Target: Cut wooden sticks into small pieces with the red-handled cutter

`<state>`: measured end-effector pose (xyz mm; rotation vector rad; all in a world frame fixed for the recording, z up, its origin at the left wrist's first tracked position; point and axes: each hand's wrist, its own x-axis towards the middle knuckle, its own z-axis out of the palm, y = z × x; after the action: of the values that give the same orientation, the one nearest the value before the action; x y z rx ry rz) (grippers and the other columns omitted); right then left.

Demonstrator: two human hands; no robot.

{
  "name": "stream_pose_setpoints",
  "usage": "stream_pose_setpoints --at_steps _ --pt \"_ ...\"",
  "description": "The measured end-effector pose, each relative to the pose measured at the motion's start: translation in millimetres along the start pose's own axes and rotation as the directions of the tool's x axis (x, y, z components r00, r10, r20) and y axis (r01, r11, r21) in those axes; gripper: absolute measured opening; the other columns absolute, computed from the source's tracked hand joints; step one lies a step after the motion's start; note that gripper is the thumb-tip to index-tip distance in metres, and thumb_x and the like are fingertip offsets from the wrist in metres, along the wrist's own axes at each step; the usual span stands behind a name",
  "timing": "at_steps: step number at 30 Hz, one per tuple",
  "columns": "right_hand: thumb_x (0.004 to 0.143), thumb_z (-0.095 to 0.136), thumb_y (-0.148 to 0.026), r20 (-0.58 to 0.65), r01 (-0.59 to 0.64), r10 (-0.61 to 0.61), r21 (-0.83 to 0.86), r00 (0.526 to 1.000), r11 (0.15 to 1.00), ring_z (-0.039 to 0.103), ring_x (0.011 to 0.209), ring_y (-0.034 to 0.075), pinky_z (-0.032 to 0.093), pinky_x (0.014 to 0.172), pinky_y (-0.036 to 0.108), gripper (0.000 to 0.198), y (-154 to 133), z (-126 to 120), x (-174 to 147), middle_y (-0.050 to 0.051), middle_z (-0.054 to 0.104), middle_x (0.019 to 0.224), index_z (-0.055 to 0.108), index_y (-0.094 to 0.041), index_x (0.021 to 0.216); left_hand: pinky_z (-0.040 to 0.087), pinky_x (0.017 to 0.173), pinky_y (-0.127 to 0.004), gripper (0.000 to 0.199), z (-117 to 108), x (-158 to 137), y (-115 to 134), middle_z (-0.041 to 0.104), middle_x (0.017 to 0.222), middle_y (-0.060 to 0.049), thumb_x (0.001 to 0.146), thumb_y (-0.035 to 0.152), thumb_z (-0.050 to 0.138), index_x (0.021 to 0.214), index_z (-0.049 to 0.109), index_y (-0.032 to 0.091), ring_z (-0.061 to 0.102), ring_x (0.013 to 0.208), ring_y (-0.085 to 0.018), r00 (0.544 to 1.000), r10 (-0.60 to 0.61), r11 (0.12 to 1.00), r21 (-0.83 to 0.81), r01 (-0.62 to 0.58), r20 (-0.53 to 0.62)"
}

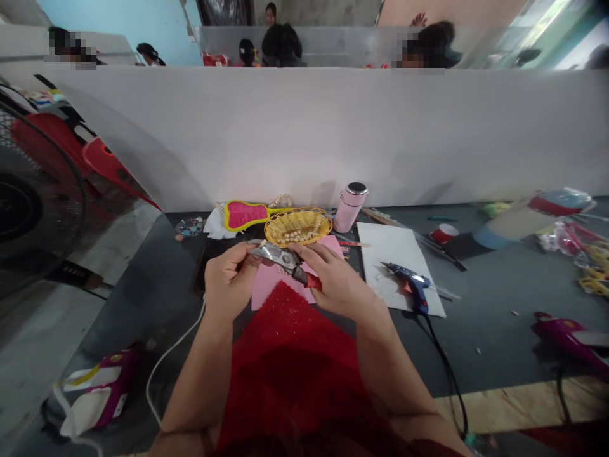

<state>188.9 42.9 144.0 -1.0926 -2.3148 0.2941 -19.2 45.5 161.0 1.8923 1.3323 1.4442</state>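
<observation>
My right hand [333, 279] is wrapped round the red handles of a pair of pruning shears [280, 256], their metal head pointing left. At that head, my left hand [228, 276] is closed in a pinch; what lies between its fingers is too small to make out. Both hands are over a pink sheet [262, 293]. Just beyond them sits a yellow woven basket [297, 222] with several small pale pieces inside. A red cloth [290, 355] sprinkled with light crumbs spreads below my hands.
Right of the basket stands a pink flask [349, 208]. A blue glue gun [415, 284] lies on a white board [380, 244], its black cord trailing forward. A pink-and-yellow paddle [246, 216] is behind my left hand. A white partition [304, 127] closes the back; a fan [28, 197] stands left.
</observation>
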Motion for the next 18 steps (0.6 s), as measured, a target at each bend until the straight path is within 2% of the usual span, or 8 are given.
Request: stream_pose_setpoints --at_steps 4,7,10,14,18 --pt "0.075 0.043 -0.003 -0.016 0.009 -0.009 0.024 1.000 1.000 0.049 0.120 0.025 0.045 0.099 0.045 0.066 -0.8 3.4 2.5 0.012 0.052 0.129 0.037 -0.021 0.138 0.040 0.051 -0.021 0.019 -3.6 0.6 3.4 0.065 0.060 0.001 0.087 0.025 0.056 0.079 0.071 0.019 0.055 0.053 -0.010 1.000 -0.006 1.000 -0.006 0.006 0.015" --pt "0.076 0.044 -0.004 0.014 -0.010 0.009 0.046 1.000 0.999 0.051 0.117 0.025 0.047 0.097 0.043 0.062 0.8 3.9 2.2 0.013 0.053 0.128 0.040 -0.018 0.136 0.037 0.049 -0.021 0.021 -2.4 0.2 3.6 0.064 0.059 0.002 0.088 0.026 0.055 0.073 0.068 0.018 0.051 0.050 -0.008 1.000 -0.005 1.000 -0.003 0.005 0.019" --pt "0.074 0.045 -0.004 0.039 -0.028 0.026 0.050 0.999 0.998 0.053 0.116 0.025 0.048 0.095 0.042 0.063 3.1 2.9 0.7 0.013 0.053 0.128 0.041 -0.019 0.135 0.037 0.048 -0.021 0.024 0.4 -0.4 3.4 0.062 0.057 0.001 0.089 0.026 0.054 0.071 0.067 0.017 0.050 0.050 -0.008 0.999 -0.020 1.000 -0.019 0.021 0.037" --pt "0.076 0.043 -0.004 -0.005 -0.020 0.020 0.019 1.000 1.000 0.051 0.118 0.025 0.046 0.096 0.044 0.063 3.6 2.9 1.6 0.012 0.053 0.129 0.039 -0.021 0.137 0.035 0.048 -0.021 0.024 1.9 -0.2 1.6 0.062 0.058 0.001 0.088 0.027 0.054 0.071 0.067 0.017 0.047 0.050 -0.008 0.999 -0.039 0.997 -0.063 0.041 0.029" --pt "0.073 0.044 -0.003 0.003 0.011 -0.011 0.022 1.000 1.000 0.048 0.120 0.025 0.044 0.100 0.045 0.070 1.7 3.0 3.7 0.011 0.051 0.130 0.034 -0.021 0.140 0.030 0.043 -0.021 0.022 0.9 0.3 -3.5 0.062 0.059 -0.001 0.087 0.031 0.056 0.074 0.069 0.017 0.044 0.047 -0.008 0.993 -0.104 0.975 -0.191 0.112 0.049"
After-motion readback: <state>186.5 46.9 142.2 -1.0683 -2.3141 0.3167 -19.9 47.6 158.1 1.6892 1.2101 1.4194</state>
